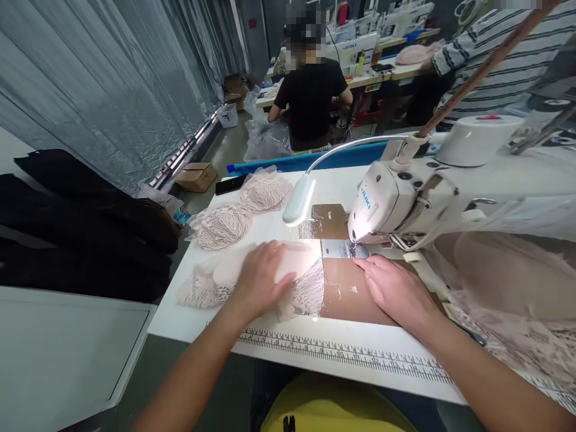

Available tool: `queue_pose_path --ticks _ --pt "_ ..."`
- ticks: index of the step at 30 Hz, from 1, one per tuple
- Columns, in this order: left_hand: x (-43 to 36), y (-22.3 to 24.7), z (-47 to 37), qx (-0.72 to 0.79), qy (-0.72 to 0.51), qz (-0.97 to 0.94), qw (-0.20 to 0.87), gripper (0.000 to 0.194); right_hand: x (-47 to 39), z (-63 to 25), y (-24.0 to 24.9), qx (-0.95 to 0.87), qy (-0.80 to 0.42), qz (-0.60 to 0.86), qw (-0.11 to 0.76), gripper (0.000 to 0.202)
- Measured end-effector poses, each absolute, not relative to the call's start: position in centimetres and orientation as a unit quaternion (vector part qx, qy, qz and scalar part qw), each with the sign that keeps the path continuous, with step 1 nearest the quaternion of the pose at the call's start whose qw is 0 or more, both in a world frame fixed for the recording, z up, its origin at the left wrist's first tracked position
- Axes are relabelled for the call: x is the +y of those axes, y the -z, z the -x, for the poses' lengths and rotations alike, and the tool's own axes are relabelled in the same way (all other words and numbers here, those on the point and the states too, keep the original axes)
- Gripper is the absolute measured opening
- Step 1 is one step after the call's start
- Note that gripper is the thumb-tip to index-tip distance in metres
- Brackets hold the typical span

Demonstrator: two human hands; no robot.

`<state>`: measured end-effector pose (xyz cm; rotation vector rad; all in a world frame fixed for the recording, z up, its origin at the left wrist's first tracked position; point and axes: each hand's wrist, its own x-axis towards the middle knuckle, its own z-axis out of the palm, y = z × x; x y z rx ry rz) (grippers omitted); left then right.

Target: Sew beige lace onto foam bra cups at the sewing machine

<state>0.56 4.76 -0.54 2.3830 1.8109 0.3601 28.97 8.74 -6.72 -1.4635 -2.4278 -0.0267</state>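
A white sewing machine (pixel 380 198) stands at the right of the white table. Near its needle area, my right hand (pixel 396 291) has its fingertips together at the metal plate (pixel 335 249); anything between them is too small to tell. My left hand (pixel 263 273) lies spread, palm down, on pale pink fabric (pixel 297 261) to the left of the plate. Lace (pixel 310 291) shows below that fabric, over a brown surface (pixel 353 294). More lace (pixel 202 288) lies left of my left hand.
Two lace bundles (pixel 222 225) and a black phone (pixel 229 184) sit at the table's back left. A lamp (pixel 300 201) hangs over the table. Pale fabric (pixel 517 288) is heaped at the right. A measuring tape (pixel 333 350) runs along the front edge. Two people are beyond.
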Motion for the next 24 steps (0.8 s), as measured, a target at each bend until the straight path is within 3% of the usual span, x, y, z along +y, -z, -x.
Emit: queue_pose_path --ticks 2,5,9,12,16,18,20,24 --pt "3.0 1.3 3.2 0.667 -0.135 -0.731 0.047 0.053 8.8 -29.1 6.6 -0.845 -0.012 0.508 0.164 0.041" --pt "0.3 2.0 7.7 0.717 -0.2 -0.664 0.075 0.033 8.5 -29.2 5.6 -0.845 -0.078 0.48 0.222 0.037" --pt "-3.6 0.9 8.7 0.692 -0.356 -0.534 0.331 0.032 6.6 -29.1 2.4 -0.832 -0.237 0.434 0.251 0.037" --pt "-5.5 -0.3 6.4 0.607 -0.42 -0.495 0.458 0.03 4.1 -27.8 0.1 -0.803 -0.377 0.4 0.228 0.065" --pt "-5.0 -0.8 1.5 0.489 -0.42 -0.541 0.54 0.032 1.3 -23.9 -0.2 -0.691 -0.61 0.257 0.291 0.097" --pt "-3.5 -0.6 -0.7 0.461 -0.407 -0.586 0.527 0.031 0.8 -22.1 0.6 -0.567 -0.723 0.242 0.313 0.079" --pt "-1.7 -0.1 -2.2 0.469 -0.404 -0.657 0.43 0.029 0.7 -21.7 1.3 -0.471 -0.784 0.245 0.32 0.056" --pt "0.6 1.8 -1.8 0.513 -0.285 -0.783 0.207 0.033 -0.3 -26.5 0.4 -0.413 -0.734 0.341 0.417 0.036"
